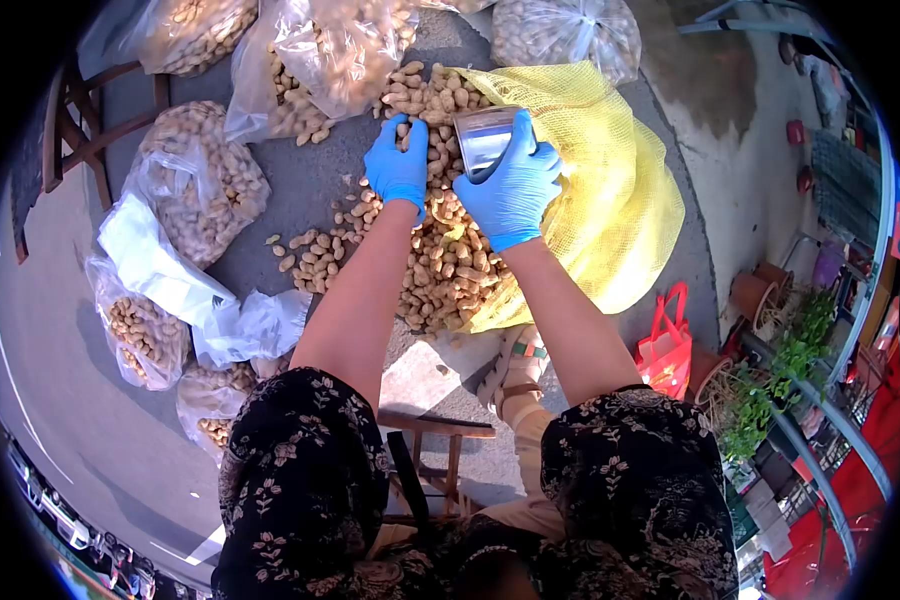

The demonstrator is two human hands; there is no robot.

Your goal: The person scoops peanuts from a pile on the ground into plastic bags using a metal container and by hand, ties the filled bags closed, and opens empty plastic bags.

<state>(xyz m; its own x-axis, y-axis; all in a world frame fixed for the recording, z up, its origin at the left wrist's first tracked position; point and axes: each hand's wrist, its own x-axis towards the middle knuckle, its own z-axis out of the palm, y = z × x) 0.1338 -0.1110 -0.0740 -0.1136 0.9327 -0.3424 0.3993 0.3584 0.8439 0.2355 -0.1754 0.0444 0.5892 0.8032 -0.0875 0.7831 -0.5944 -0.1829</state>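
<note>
A yellow net (615, 190) lies beside heaped peanuts (455, 275), which spread beneath and between both hands. The right hand's (515, 195) fingers grasp a metal cup (483, 145); the left hand's (397, 165) stand parted over peanuts, contact unclear.

A dark grey floor (295, 190) stretched beneath the work, seen from above. Across its middle lay a heap of loose, unshelled peanuts (450, 285), tan and tightly piled, with scattered ones trailing off to the left. A yellow mesh sack (620, 200) sprawled against the heap's right side. At least 3 clear plastic bags of peanuts lined the top: 1 in the left corner (198, 38), 1 near the centre (345, 60), 1 on the right (567, 42). A larger bulging bag (202, 185) sat at left. Below it, smaller bags (140, 335) clustered beside crumpled white plastic (165, 260).
</note>
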